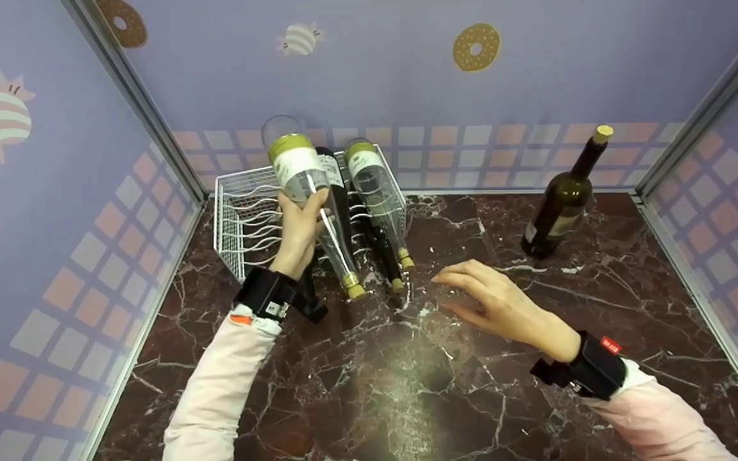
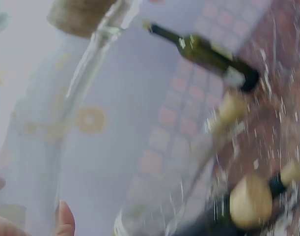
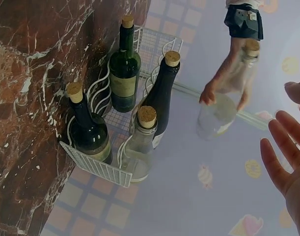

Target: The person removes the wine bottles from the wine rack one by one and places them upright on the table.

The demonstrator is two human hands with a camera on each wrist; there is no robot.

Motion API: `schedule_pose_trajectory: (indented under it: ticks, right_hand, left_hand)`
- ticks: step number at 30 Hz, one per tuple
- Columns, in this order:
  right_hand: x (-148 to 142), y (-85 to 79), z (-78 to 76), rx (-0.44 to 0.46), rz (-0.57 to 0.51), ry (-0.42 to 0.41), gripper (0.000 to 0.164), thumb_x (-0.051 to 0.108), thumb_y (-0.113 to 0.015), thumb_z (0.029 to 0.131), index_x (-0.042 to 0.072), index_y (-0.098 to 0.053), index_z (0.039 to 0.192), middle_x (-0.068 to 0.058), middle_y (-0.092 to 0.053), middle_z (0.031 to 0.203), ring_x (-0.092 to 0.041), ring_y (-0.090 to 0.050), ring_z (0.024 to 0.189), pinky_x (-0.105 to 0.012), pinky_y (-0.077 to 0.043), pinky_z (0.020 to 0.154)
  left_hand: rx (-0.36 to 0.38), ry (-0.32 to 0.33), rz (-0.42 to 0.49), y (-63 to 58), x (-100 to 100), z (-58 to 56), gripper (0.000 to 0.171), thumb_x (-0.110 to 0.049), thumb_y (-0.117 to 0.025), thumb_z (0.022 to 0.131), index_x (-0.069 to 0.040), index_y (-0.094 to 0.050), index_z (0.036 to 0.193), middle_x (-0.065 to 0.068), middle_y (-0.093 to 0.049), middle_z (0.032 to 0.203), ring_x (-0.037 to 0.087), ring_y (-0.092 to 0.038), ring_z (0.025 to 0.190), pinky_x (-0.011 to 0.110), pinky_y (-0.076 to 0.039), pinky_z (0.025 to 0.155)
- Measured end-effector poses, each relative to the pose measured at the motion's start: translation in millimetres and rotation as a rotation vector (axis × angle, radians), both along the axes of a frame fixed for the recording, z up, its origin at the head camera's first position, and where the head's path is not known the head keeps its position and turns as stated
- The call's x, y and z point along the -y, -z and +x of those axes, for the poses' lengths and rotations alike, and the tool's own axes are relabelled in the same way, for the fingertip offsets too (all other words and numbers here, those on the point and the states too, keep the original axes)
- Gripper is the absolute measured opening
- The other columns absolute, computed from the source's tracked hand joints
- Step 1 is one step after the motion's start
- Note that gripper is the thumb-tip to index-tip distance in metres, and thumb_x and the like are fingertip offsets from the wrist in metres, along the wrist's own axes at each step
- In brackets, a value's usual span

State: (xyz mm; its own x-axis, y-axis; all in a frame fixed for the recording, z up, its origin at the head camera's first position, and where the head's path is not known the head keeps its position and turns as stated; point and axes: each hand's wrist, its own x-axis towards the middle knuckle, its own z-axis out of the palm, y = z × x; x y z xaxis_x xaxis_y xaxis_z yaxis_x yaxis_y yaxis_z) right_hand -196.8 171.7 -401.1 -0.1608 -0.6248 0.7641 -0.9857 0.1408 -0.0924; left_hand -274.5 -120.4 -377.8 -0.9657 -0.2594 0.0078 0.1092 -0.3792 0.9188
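Observation:
My left hand point(image 1: 302, 224) grips a clear glass bottle point(image 1: 295, 168) with a cork and a pale label, cork end toward me. The bottle is tilted over a white wire rack point(image 1: 227, 234); in the right wrist view the held bottle point(image 3: 222, 110) shows apart from the rack. Another clear corked bottle point(image 1: 375, 182) lies in the rack beside dark wine bottles, among them a slim dark bottle point(image 3: 164, 93) and a green bottle point(image 3: 124, 81). My right hand point(image 1: 497, 301) is over the table, fingers extended and loosely bent, holding nothing.
A dark wine bottle point(image 1: 558, 208) with a cork stands upright on the marbled table point(image 1: 459, 397) at the back right. Purple patterned panels point(image 1: 394, 77) enclose the back and both sides. The rack is near the back left corner.

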Motion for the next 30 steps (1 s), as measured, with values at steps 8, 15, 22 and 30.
schedule_pose_trajectory:
  ticks: [8,15,22,30]
  right_hand:
    - [7.1,-5.1,2.7,-0.011,0.018,-0.017,0.031,0.015,-0.058,0.089,-0.002,-0.055,0.115,-0.011,-0.056,0.108,-0.022,-0.054,0.093,-0.029,-0.042,0.082]
    - [11.1,-9.9,5.0,-0.044,-0.002,-0.030,0.030,0.014,-0.057,0.089,-0.003,-0.055,0.113,-0.013,-0.056,0.107,-0.023,-0.055,0.091,-0.030,-0.043,0.081]
    - [18.4,-16.8,6.0,-0.075,-0.012,-0.056,0.030,0.013,-0.060,0.088,-0.003,-0.054,0.113,-0.014,-0.056,0.107,-0.024,-0.055,0.092,-0.031,-0.043,0.080]
    - [20.1,-24.1,8.4,-0.100,-0.040,-0.056,0.028,0.014,-0.060,0.087,-0.003,-0.056,0.109,-0.016,-0.057,0.105,-0.027,-0.056,0.090,-0.032,-0.044,0.080]
  left_hand:
    - [-0.051,0.127,0.070,-13.2,-29.1,19.7,0.068,-0.006,-0.059,0.087,-0.010,-0.012,0.136,0.020,-0.039,0.116,0.027,-0.052,0.091,0.042,-0.047,0.077]
    - [-0.117,0.213,0.102,-18.7,-45.2,31.9,0.066,-0.009,-0.059,0.086,-0.010,-0.014,0.135,0.020,-0.038,0.121,0.033,-0.048,0.100,0.050,-0.041,0.084]
    - [-0.065,0.280,0.104,-15.5,-63.0,36.0,0.059,-0.015,-0.058,0.087,-0.008,-0.019,0.131,0.019,-0.041,0.113,0.028,-0.051,0.086,0.040,-0.046,0.078]
    - [-0.029,0.367,0.106,-13.8,-80.4,37.7,0.048,-0.015,-0.056,0.087,-0.004,-0.026,0.123,0.021,-0.043,0.107,0.025,-0.053,0.071,0.042,-0.049,0.072]
